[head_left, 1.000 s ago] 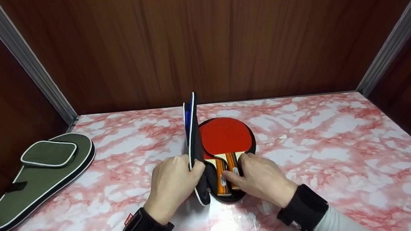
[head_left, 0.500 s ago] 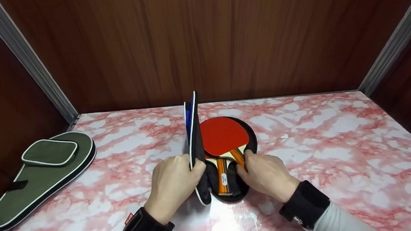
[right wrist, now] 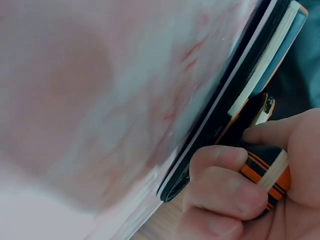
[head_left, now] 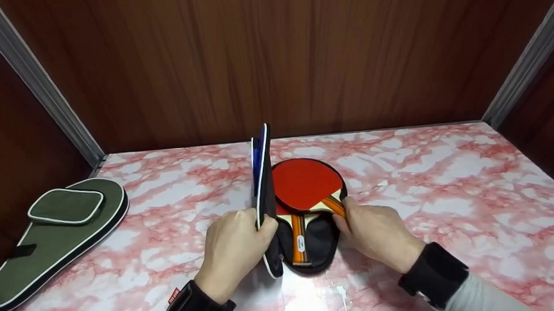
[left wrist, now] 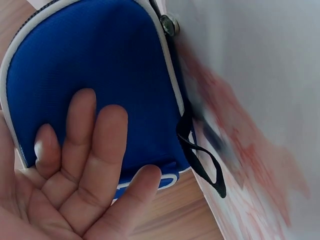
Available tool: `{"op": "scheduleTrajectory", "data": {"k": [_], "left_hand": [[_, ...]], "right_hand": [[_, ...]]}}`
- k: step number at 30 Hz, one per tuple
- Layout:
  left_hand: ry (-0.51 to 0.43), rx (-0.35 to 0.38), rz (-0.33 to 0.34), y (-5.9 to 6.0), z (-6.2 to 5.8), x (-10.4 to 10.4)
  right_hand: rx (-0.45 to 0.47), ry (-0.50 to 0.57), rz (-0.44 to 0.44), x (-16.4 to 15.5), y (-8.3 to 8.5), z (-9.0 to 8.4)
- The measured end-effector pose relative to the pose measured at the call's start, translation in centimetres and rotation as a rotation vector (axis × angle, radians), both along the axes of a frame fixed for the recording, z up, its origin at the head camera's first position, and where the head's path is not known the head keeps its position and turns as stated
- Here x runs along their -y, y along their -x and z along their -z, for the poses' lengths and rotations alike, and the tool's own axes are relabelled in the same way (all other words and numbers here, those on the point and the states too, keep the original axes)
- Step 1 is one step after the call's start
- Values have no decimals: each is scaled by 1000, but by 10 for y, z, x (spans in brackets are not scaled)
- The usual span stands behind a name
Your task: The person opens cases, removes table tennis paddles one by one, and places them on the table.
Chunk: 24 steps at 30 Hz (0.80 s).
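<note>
My left hand (head_left: 236,245) holds the raised flap of a paddle case up on edge, thumb on its black inner side. In the left wrist view the fingers lie along the flap's blue outer face (left wrist: 115,60), which has white piping and a black loop (left wrist: 202,157). My right hand (head_left: 373,228) grips the striped handle of a red table tennis paddle (head_left: 307,182), slanting over the case's black lower half (head_left: 322,245). Beneath it lies a second paddle, its orange handle (head_left: 299,239) pointing toward me. The right wrist view shows fingers curled round the handle end (right wrist: 267,175).
A green paddle case (head_left: 68,242) with white piping and a front pocket lies at the table's left side. Wooden panels (head_left: 291,60) stand behind and at both sides of the red-and-white marbled table (head_left: 430,185).
My right hand has taken the upper paddle's handle and swung it rightward, away from the lower handle, baring the case's black lining. The left hand keeps the flap upright, nearly still.
</note>
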<state>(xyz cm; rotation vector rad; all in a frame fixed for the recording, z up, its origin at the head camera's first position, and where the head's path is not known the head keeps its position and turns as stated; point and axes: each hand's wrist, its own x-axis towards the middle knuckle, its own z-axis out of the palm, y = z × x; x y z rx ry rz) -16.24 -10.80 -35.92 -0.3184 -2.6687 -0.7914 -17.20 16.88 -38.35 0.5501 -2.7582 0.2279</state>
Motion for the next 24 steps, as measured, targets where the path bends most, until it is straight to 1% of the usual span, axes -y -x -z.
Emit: {"op": "scheduleTrajectory", "data": {"k": [4,6,7,12,19,21,24], "left_hand": [[15,-30,-6,0,0,0],[20,-38,-7,0,0,0],[21,-40,-7,0,0,0],[21,-34,-5,0,1,0],[19,-23,-6,0,1,1],[19,-27,-5,0,1,0],[20,-40,-1,-1,1,0]], "right_hand": [[-111,9,-47,-14,-3,3],[-137,21,-48,-22,-2,3],[-134,29,-37,-26,-2,2],[-64,46,44,-52,6,-7],[57,49,194,-94,19,-16],[77,55,227,-106,23,-17],[82,55,256,-123,27,-18]]}}
